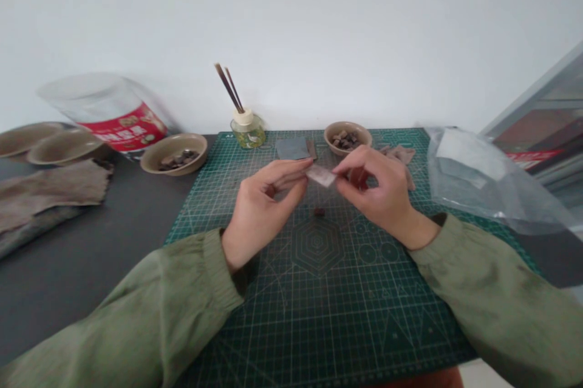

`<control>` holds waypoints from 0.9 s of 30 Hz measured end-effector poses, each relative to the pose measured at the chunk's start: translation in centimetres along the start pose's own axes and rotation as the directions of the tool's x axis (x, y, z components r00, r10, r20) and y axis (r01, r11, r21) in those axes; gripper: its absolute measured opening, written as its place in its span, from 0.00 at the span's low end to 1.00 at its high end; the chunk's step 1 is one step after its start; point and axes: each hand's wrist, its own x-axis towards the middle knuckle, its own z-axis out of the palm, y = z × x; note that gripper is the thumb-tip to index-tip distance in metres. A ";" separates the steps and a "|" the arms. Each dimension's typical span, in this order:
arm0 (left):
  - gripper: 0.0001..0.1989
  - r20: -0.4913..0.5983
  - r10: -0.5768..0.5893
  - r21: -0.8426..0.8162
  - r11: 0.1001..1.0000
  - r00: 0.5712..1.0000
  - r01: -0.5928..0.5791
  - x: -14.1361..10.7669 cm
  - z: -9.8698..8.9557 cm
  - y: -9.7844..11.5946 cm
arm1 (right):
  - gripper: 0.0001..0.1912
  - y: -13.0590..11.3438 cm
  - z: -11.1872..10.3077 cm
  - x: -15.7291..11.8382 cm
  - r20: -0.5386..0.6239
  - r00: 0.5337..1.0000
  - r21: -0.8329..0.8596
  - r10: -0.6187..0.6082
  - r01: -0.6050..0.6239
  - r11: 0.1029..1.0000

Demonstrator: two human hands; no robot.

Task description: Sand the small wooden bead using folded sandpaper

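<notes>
Between my two hands, above the green cutting mat [282,291], is a small, pale, translucent piece [322,176] that looks like a little plastic bag. My left hand [268,200] pinches its left end between thumb and fingers. At its right end, the thumb and forefinger of my right hand [376,184] are closed on it. A small dark brown block [319,212] lies on the mat just below the piece. Whether anything is inside the pale piece is too blurred to tell.
Behind my hands are a bowl of small brown blocks [348,136], a grey flat square [292,148] and a reed diffuser [248,129]. Another bowl [174,154], a big jar [122,115] and brown cloth [59,194] are left. A clear plastic bag [483,181] lies right.
</notes>
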 end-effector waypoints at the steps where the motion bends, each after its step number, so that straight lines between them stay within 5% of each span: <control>1: 0.20 0.013 -0.007 -0.054 0.998 1.000 0.007 -0.1 0.0 0.2 | 0.09 -0.1 -0.1 0.1 -0.004 0.999 -0.013 -0.043 0.043 0.999; 5: 0.30 0.038 -0.013 -0.279 0.960 0.999 0.023 -0.2 -0.1 0.9 | 0.09 0.0 -0.2 0.3 -0.019 0.982 -0.044 -0.189 0.188 0.981; 10: 0.40 0.028 -0.087 -0.342 0.935 0.996 0.091 0.0 -0.1 0.6 | 0.08 0.4 -0.2 0.0 0.016 0.973 -0.081 -0.229 0.230 0.970; 14: 0.37 0.021 -0.168 -0.403 0.901 0.986 0.162 0.4 -0.1 0.2 | 0.08 0.4 -0.2 -0.1 0.055 0.966 -0.060 -0.252 0.255 0.965; 19: 0.21 0.026 -0.259 -0.438 0.865 0.966 0.244 0.6 0.0 0.1 | 0.13 0.2 0.0 0.1 0.085 0.961 -0.035 -0.262 0.266 0.963; 23: 0.16 0.006 -0.263 -0.435 0.868 0.965 0.239 0.6 0.0 0.1 | 0.19 0.1 0.3 -0.1 0.019 0.997 0.085 -0.072 0.070 0.994; 27: 0.15 0.002 -0.263 -0.442 0.865 0.965 0.237 0.6 0.0 0.1 | 0.13 0.1 0.3 -0.4 0.164 0.968 0.229 0.187 -0.222 0.948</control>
